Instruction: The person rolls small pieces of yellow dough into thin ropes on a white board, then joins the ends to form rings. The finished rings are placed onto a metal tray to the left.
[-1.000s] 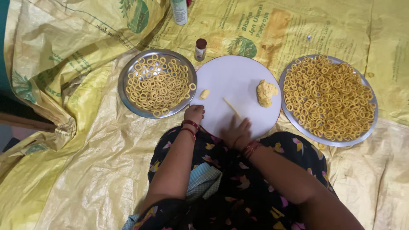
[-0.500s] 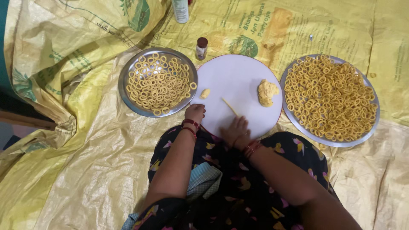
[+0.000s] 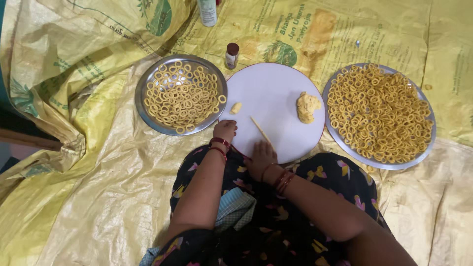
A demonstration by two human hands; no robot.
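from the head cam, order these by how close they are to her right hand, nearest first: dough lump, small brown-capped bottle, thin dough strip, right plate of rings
1. thin dough strip: just above the right hand, on the white board.
2. dough lump: up and right on the board.
3. right plate of rings: beyond the board's right edge.
4. small brown-capped bottle: past the board's far-left rim.

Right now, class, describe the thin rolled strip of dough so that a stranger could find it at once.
Start at the round white board lying between two steel plates of dough rings. Near the board's front edge, just above the right hand, lies the strip of dough, set on a slant. It is long, straight and thin, unlike the big lump and the small piece on the same board.
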